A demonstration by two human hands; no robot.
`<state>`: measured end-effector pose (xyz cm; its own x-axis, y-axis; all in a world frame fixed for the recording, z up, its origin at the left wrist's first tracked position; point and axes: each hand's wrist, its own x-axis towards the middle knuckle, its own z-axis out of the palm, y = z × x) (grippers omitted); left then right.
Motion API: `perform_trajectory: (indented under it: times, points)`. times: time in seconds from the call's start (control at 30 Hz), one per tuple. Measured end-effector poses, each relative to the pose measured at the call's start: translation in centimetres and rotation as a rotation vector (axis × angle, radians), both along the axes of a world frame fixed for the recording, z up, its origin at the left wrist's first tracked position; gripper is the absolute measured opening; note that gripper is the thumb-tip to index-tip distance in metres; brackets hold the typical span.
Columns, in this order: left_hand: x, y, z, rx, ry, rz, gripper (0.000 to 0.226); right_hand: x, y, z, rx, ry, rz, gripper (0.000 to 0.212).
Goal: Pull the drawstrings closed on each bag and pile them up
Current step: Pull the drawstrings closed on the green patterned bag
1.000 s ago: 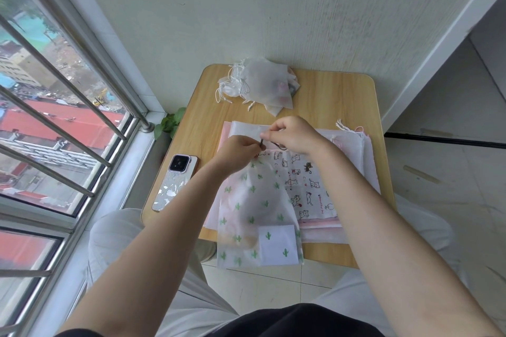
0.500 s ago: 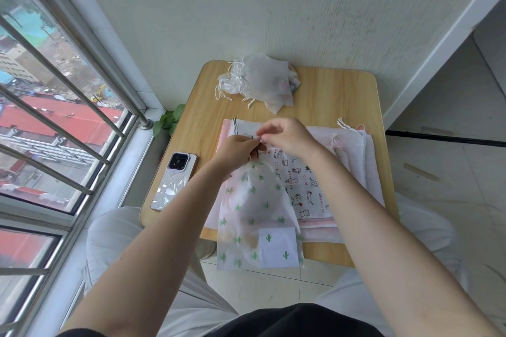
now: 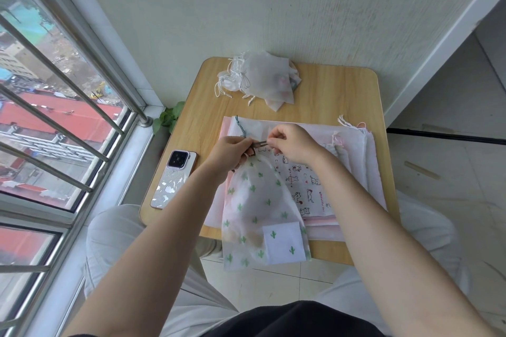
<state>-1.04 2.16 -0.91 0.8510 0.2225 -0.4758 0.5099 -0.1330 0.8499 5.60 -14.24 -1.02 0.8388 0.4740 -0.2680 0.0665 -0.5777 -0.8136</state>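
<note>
Left hand [image 3: 232, 154] grips gathered neck of cactus bag [image 3: 257, 208], fingers curled round it. Right hand [image 3: 293, 145] just beside, pinching dark drawstring [image 3: 260, 143] stretched taut between both hands. Cactus bag lies over flat bags, bottom hanging past near edge of table [image 3: 339, 90]. Phone [image 3: 174, 182] face down near left edge. Pile of closed white bags [image 3: 260, 79] at far edge, cords loose. Stack of flat bags [image 3: 353, 150] spreads from middle toward right edge, cat-print bag [image 3: 304, 183] on top.
</note>
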Motion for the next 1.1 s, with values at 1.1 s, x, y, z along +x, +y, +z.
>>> perform_trajectory:
  times: [1.1]
  points:
    - [-0.5, -0.1, 0.8, -0.330, -0.010, 0.083, 0.028, -1.0, 0.6, 2.0, 0.054, -0.167, 0.040, 0.017]
